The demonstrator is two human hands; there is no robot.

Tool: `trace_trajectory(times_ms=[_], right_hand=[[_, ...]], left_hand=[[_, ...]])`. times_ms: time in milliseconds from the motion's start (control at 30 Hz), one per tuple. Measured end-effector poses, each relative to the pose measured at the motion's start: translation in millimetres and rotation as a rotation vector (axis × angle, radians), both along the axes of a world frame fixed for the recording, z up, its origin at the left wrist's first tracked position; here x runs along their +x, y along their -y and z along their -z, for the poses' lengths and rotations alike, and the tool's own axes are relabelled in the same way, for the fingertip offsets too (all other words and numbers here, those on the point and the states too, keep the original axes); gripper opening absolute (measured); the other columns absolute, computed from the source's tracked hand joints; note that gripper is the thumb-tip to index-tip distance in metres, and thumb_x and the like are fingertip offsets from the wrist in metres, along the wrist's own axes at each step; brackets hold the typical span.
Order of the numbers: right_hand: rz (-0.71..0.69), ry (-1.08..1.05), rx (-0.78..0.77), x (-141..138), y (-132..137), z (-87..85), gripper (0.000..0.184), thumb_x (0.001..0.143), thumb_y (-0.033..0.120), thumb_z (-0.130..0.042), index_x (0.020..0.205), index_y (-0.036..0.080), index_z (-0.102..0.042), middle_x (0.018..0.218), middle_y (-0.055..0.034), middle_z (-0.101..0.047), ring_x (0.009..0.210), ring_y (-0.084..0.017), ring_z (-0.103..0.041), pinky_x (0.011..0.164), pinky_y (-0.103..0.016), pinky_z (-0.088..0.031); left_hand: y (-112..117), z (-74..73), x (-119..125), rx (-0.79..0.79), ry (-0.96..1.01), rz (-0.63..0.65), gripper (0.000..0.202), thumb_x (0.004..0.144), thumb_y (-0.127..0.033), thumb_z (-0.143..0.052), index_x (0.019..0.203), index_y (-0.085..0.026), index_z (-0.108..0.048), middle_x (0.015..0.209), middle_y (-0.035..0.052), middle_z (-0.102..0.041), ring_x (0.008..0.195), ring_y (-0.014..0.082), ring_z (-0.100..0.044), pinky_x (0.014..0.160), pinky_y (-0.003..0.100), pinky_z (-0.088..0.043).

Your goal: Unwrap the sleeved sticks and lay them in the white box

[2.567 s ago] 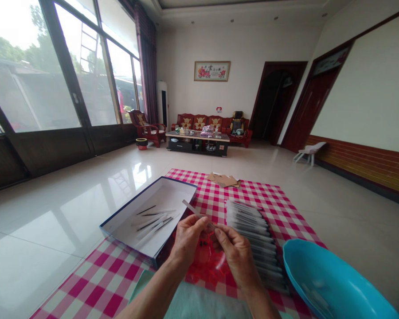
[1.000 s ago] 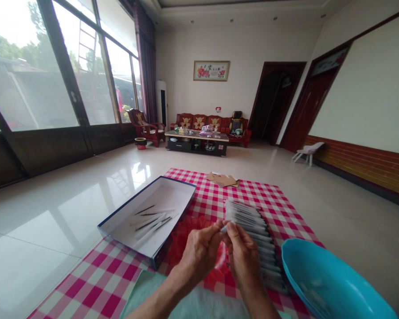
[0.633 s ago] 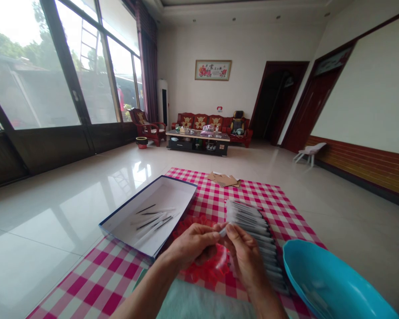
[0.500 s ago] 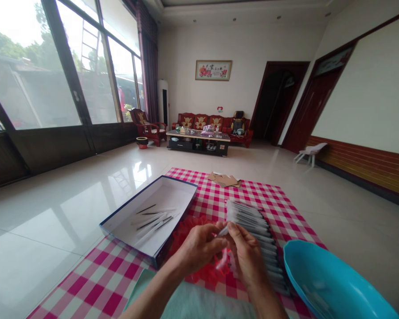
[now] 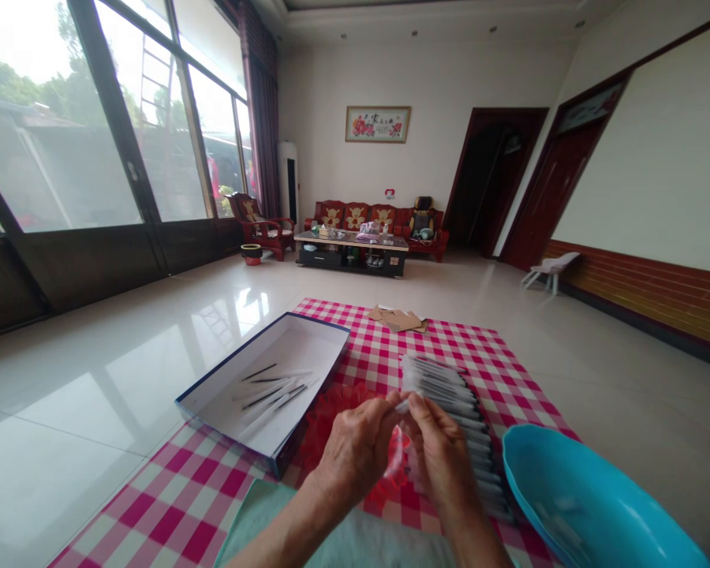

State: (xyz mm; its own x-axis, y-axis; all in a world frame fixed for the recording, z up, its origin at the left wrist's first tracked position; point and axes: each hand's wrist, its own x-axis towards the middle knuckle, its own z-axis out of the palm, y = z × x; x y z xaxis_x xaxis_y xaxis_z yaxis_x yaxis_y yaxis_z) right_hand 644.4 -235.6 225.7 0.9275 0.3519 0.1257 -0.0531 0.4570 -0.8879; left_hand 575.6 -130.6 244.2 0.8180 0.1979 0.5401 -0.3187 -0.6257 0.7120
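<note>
Left hand [image 5: 358, 443] closer, tube [image 5: 402, 407] between fingers [image 5: 417, 405]

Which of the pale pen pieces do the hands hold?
The piece pinched between left hand and right hand; those in the box and the row lie unheld.

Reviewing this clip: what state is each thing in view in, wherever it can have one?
Left hand: closed on a pale piece
Right hand: pinching the same piece
Shallow box: lidless, slim sticks loose inside
Pen-like items: lying side by side in a row
Red dish: partly hidden by the hands
Blue basin: open-topped, small pale bits inside
Cardboard pieces: flat, overlapping
Curtain: gathered aside
</note>
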Motion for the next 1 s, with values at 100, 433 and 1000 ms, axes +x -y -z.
trace_trajectory(times_ms=[100,433,1000], right_hand=[[-0.005,0.006,-0.013,0.4,0.5,0.2,0.021,0.073,0.038,-0.068,0.08,0.018,-0.069,0.081,-0.0056,-0.072,0.078,-0.022,-0.066,0.07,-0.034,-0.053],[-0.089,-0.02,-0.003,0.7,1.3,2.3,0.02,0.075,0.037,-0.067,0.085,0.019,-0.07,0.083,-0.0051,-0.073,0.078,-0.021,-0.067,0.071,-0.032,-0.053],[-0.039,-0.011,-0.021,-0.8,0.3,-1.5,0.019,0.074,0.036,-0.067,0.082,0.019,-0.07,0.082,-0.0046,-0.073,0.081,-0.022,-0.067,0.073,-0.033,-0.054]], left_hand=[[-3.8,-2.9,1.1,-0.238,-0.123,0.088,0.024,0.086,-0.032,-0.049,0.075,-0.017,-0.065,0.058,-0.0004,-0.056,0.049,0.0088,-0.05,0.051,0.019,-0.035],[-20.4,0.0,6.4,-0.794,-0.515,0.426,0.037,0.074,-0.05,-0.059,0.063,-0.015,-0.057,0.047,-0.003,-0.048,0.034,0.0056,-0.037,0.036,0.019,-0.024],[-11.6,2.3,6.5,-0.63,-0.36,0.314,0.039,0.08,-0.045,-0.054,0.055,-0.015,-0.053,0.046,-0.0027,-0.046,0.036,0.0059,-0.039,0.038,0.019,-0.027]])
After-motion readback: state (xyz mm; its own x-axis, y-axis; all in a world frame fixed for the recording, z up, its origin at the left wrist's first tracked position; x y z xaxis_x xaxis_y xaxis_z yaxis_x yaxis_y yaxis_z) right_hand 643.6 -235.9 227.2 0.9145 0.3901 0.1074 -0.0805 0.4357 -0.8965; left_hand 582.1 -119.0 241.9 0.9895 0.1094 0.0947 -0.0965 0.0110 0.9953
